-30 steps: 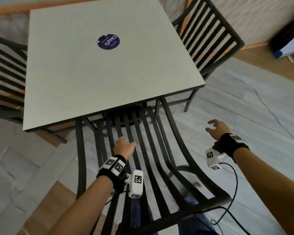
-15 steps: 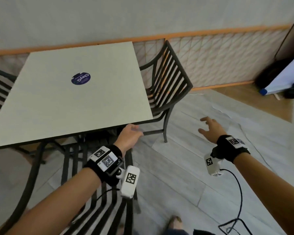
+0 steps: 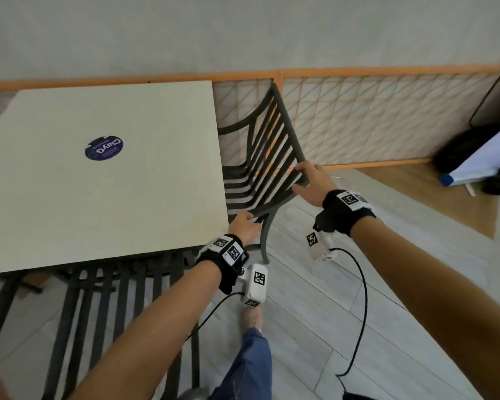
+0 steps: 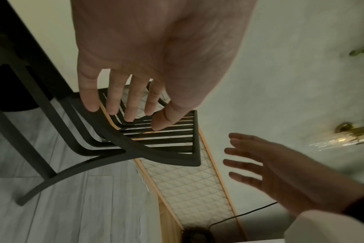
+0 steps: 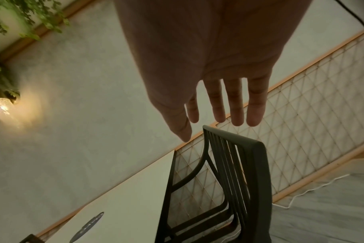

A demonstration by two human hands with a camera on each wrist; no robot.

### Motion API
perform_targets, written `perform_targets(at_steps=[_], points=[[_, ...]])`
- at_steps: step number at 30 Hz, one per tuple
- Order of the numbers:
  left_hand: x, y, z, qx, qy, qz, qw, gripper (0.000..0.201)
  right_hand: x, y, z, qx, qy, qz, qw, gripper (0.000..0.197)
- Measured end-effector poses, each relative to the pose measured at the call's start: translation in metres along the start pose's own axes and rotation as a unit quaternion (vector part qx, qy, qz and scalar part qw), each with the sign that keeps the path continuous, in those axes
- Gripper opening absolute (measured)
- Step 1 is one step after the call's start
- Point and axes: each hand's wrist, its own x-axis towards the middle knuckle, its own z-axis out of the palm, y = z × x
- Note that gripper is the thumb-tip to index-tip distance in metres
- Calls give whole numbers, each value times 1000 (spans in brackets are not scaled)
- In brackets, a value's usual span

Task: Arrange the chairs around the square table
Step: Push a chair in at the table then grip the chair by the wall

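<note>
The square pale table [image 3: 104, 192] with a round purple sticker [image 3: 104, 148] fills the left of the head view. A dark slatted chair [image 3: 267, 157] stands at its right side, seat partly under the top. My left hand [image 3: 244, 226] reaches its near armrest with fingers nearly straight; in the left wrist view the fingertips [image 4: 91, 106] touch that armrest [image 4: 119, 136]. My right hand [image 3: 311, 180] is at the near corner of the back's top rail. In the right wrist view its straight fingers [image 5: 237, 115] hover just over the rail [image 5: 258, 164]. Neither hand grips.
Another dark slatted chair [image 3: 113, 307] is pushed in at the table's near side, just left of my left arm. A lattice fence panel [image 3: 373, 119] runs behind. A dark bag and a white board [image 3: 479, 157] lie at the far right. A black cable [image 3: 361, 313] trails over the floor.
Both hands have moved forward to the right-hand chair. The left hand has left the near chair, and the view has swung right and up.
</note>
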Motion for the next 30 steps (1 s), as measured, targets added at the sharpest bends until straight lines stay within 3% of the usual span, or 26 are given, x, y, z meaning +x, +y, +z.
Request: perform_targets(at_steps=[7,11,17,20,25,30], points=[[111,12,12,52,-11,-14,998,37,109,26,6,-35,21,32,999,48],[162,11,24,62,-55,-20,996,42,137,43,26,-20,27,22,999,53],[202,6,47,78,-125,11,989,35,153,69,58,4,40,25,999,62],[213,7,56,82,-154,-11,985,37,158,73,63,25,49,30,998,73],[232,14,70,177,-156,4,972,44,173,76,62,19,33,53,998,81],[252,31,70,189,-146,15,971,46,210,77,52,3,31,48,998,80]])
